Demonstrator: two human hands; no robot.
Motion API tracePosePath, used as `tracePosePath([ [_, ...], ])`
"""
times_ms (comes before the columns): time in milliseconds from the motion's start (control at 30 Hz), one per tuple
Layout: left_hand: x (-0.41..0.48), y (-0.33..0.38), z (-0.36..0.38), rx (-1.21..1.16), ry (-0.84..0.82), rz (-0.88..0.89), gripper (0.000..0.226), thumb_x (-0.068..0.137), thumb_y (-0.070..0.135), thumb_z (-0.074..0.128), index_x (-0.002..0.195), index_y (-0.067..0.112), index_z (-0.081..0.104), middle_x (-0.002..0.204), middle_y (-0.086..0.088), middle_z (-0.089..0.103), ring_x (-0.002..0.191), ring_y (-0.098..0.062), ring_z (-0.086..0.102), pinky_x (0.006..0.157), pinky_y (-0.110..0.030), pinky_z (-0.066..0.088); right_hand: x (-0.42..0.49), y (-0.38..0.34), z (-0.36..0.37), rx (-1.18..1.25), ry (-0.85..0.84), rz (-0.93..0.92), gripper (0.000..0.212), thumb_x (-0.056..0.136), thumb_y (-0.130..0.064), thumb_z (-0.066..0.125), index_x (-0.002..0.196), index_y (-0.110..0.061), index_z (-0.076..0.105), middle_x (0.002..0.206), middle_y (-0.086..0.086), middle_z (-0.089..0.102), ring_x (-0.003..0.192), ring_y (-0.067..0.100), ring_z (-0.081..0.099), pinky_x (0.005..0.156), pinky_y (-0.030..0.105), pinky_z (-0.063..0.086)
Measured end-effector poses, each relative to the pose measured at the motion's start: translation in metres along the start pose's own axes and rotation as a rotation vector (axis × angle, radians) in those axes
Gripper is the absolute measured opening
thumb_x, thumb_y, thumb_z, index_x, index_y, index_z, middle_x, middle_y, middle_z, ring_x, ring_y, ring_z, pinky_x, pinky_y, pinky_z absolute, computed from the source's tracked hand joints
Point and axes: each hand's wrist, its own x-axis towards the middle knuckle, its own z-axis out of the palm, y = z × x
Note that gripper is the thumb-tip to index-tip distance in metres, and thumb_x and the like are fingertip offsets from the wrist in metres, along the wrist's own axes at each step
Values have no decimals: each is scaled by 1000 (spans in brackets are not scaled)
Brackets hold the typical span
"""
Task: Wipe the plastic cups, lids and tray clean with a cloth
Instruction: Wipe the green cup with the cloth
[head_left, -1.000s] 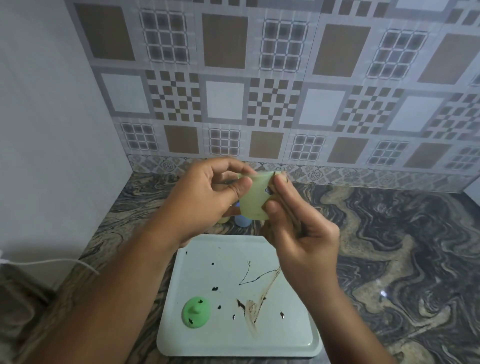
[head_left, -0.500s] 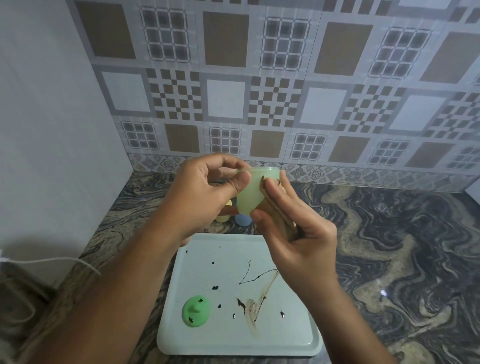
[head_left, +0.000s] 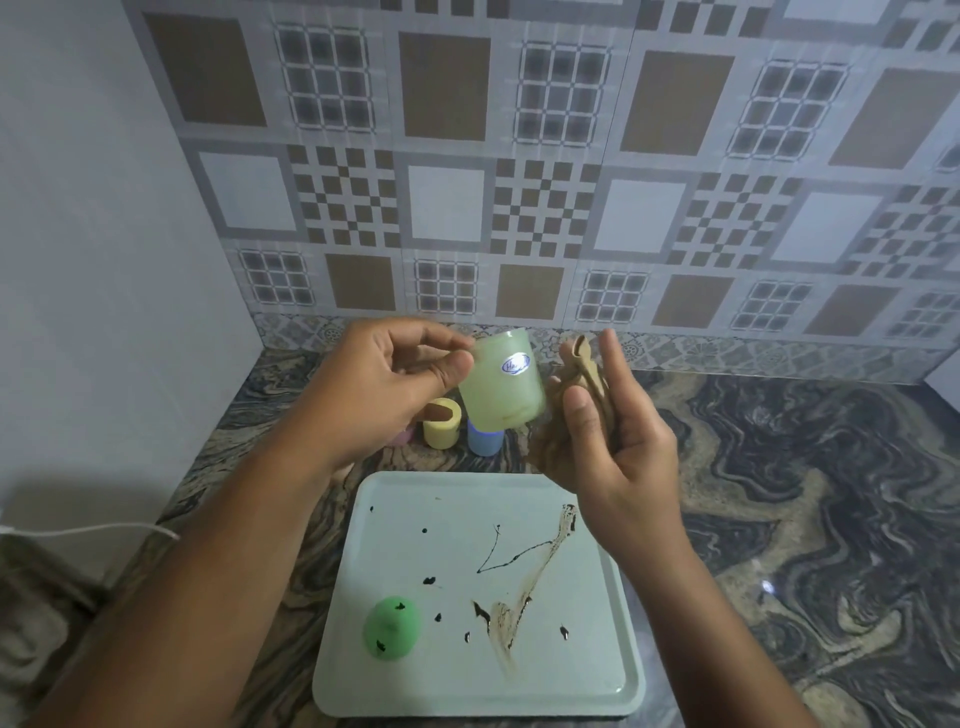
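Note:
My left hand (head_left: 384, 387) pinches a pale green plastic cup (head_left: 501, 387) by its rim, holding it tilted above the counter; a small oval sticker shows on its side. Just right of the cup, my right hand (head_left: 618, 436) grips a crumpled brown cloth (head_left: 576, 384), a small gap apart from the cup. Below my hands lies a pale square tray (head_left: 597, 680) with dark spots and a brown smear. A green lid (head_left: 390, 627) with dark spots rests on the tray's near left.
Behind the tray stand a yellow cup (head_left: 441, 423) and a blue cup (head_left: 484, 441), with something pink (head_left: 402, 436) partly hidden by my left wrist. A white cable (head_left: 88, 530) runs along the left wall. The marbled counter (head_left: 779, 493) extends right; a tiled wall backs it.
My right hand with the cloth has drawn away from the cup to the right. The cup has turned so its sticker faces me.

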Motion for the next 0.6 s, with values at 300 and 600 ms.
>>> tracePosePath([
  [300,32,-78,28,369,152,119,9,82,15,78,86,24,77,119,1,61,80,-14,70,80,-22,56,20,73,-6,-476,-63,-39,54,102,-21,61,153,-12,44,123,10,72,100,21,69,82,17,42],
  [600,59,-141,81,511,64,78,12,85,14,74,96,14,78,133,-11,60,110,-23,65,96,-27,48,29,126,-15,-589,-164,112,55,105,-20,56,155,-6,39,126,16,71,112,34,67,80,18,37],
])
